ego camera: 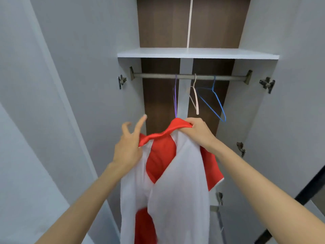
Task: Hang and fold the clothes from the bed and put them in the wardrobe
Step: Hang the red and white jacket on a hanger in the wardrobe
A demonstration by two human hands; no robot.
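A red and white shirt hangs in front of the open wardrobe, its red collar at the top. The collar sits at the lower end of a purple hanger that hooks on the metal rail. My right hand grips the right end of the red collar. On the left edge of the collar my left hand pinches the fabric with its lower fingers, while the index and middle fingers stick up straight.
A white hanger and a blue hanger hang bare on the rail to the right. A white shelf lies above the rail. The wardrobe doors stand open on both sides, with hinges on their inner edges.
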